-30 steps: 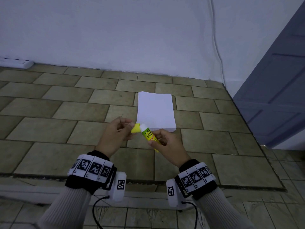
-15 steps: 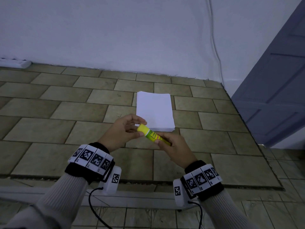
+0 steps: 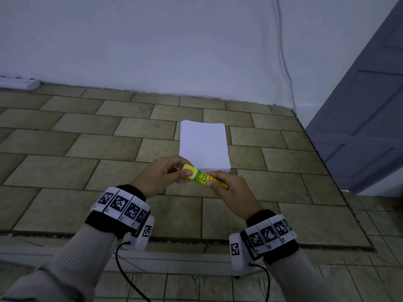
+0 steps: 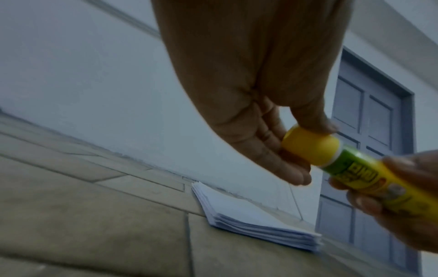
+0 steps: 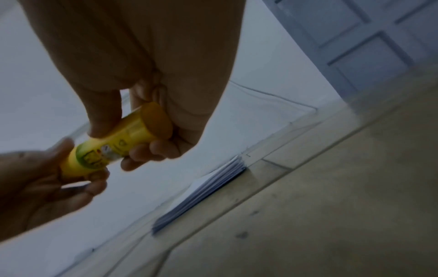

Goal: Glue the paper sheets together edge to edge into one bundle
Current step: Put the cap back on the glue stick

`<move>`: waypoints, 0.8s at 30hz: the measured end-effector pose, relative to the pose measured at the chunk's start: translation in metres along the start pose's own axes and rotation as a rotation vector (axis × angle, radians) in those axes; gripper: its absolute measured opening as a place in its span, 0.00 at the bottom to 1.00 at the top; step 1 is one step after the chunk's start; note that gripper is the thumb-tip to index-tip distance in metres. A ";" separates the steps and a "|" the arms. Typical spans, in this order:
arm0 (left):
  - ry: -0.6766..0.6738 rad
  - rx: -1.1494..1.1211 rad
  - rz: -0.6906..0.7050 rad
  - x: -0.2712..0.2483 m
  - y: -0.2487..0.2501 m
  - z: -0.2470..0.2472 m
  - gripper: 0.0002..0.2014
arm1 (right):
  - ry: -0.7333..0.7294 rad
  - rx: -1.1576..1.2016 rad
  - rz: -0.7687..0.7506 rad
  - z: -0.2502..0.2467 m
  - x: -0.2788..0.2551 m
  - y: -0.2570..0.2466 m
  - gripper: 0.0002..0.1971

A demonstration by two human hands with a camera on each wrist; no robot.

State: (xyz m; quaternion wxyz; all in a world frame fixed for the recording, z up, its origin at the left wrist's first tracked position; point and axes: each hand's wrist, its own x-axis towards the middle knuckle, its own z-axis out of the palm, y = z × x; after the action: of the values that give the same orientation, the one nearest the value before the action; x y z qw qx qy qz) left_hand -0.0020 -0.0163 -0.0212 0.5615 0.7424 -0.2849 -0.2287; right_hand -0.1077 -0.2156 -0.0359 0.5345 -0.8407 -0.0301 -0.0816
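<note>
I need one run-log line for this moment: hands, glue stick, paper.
left hand: pinches yellow cap | right hand: holds glue stick body | cap: on | paper stack: untouched on tiled surface

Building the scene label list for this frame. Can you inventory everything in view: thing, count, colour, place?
yellow-and-green glue stick: 1, yellow cap on, held in the air between both hands, in front of the paper
stack of white paper sheets: 1 stack, white, flat on the floor near the wall
tan tiled floor: 1, tan
white wall: 1, white, behind the floor
grey-blue panelled door: 1, right
white cable: 1, runs down the wall
white power strip: 1, far left by the wall
left hand: pinches the cap
right hand: grips the tube
</note>
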 end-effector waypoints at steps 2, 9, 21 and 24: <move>-0.006 0.119 0.083 -0.002 -0.003 -0.004 0.09 | -0.056 0.090 0.064 -0.003 0.001 0.001 0.10; 0.116 -0.034 -0.139 -0.004 0.008 0.007 0.23 | -0.010 -0.066 -0.021 -0.001 0.001 -0.002 0.10; -0.006 0.146 0.150 -0.002 -0.009 0.008 0.15 | -0.060 0.205 0.173 -0.001 0.006 0.003 0.09; 0.017 0.212 0.177 -0.002 -0.013 0.007 0.18 | -0.093 0.215 0.203 0.001 0.007 0.004 0.09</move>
State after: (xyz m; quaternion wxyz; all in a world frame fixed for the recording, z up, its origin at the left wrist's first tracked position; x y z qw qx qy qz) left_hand -0.0060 -0.0168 -0.0350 0.5005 0.7713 -0.3671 -0.1405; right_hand -0.1004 -0.2163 -0.0390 0.6250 -0.7802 0.0217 0.0157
